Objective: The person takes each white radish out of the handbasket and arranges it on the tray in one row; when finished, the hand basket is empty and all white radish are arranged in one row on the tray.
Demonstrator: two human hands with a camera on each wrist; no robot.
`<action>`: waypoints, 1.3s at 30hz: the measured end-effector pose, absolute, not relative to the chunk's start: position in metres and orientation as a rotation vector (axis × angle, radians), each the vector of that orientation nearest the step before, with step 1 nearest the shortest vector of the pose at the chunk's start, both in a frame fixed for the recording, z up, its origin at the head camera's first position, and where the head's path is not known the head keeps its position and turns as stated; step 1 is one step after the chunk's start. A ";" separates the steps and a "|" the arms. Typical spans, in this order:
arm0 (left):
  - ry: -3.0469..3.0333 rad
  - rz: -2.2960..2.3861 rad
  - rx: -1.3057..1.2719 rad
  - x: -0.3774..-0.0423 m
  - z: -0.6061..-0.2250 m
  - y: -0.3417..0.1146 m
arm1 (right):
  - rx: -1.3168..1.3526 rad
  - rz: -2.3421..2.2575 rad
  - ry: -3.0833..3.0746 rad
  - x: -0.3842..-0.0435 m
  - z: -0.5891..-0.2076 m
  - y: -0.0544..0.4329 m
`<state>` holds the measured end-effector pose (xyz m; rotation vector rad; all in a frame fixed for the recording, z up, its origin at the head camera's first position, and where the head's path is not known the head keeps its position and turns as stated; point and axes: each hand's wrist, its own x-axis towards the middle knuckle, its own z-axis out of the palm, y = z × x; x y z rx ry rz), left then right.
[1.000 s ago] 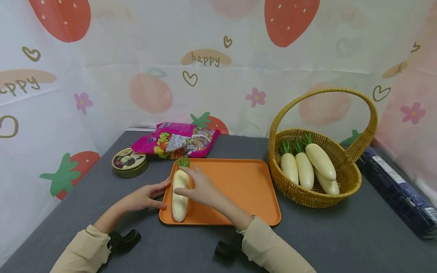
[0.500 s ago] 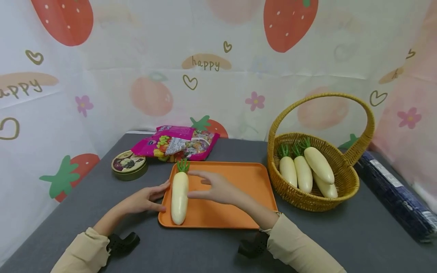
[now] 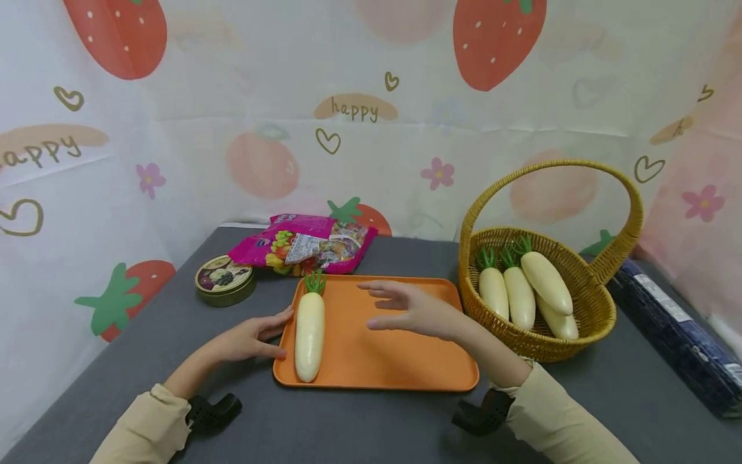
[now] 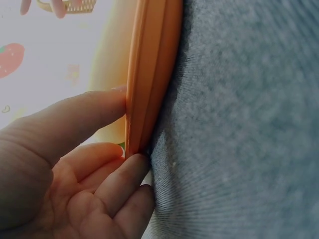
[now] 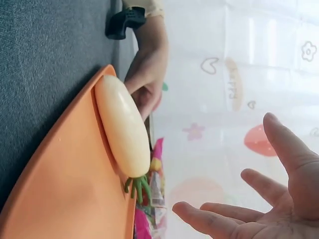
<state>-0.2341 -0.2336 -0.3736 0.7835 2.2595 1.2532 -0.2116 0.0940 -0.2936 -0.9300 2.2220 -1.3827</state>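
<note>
A white radish (image 3: 310, 338) with green leaf stubs lies lengthwise along the left side of an orange tray (image 3: 400, 367). At the tray's left edge rests my left hand (image 3: 249, 338); in the left wrist view its thumb and fingertips (image 4: 122, 186) touch the rim, spread apart and not wrapped round it. My right hand (image 3: 414, 311) hovers over the tray, to the right of the radish, holding nothing. Its fingers are loosely spread, also in the right wrist view. Several more white radishes (image 3: 545, 282) lie in a wicker basket (image 3: 599, 316) on the right.
Behind the tray lies a pink snack bag (image 3: 313, 243), with a round green tin (image 3: 225, 281) at its left. A dark blue long package (image 3: 675, 338) lies right of the basket. A fruit-printed cloth hangs behind the table.
My right hand has drawn away from the radish to the right. The radish stays on the tray's left side, and my left hand stays at the tray's edge.
</note>
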 end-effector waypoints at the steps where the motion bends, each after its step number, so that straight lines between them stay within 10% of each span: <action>1: 2.260 1.250 0.784 -0.234 -0.373 -0.234 | -0.925 -1.387 2.224 -0.212 -0.293 0.096; 39: 2.225 1.259 0.714 -0.235 -0.371 -0.235 | -0.743 -1.453 2.573 -0.233 -0.254 0.230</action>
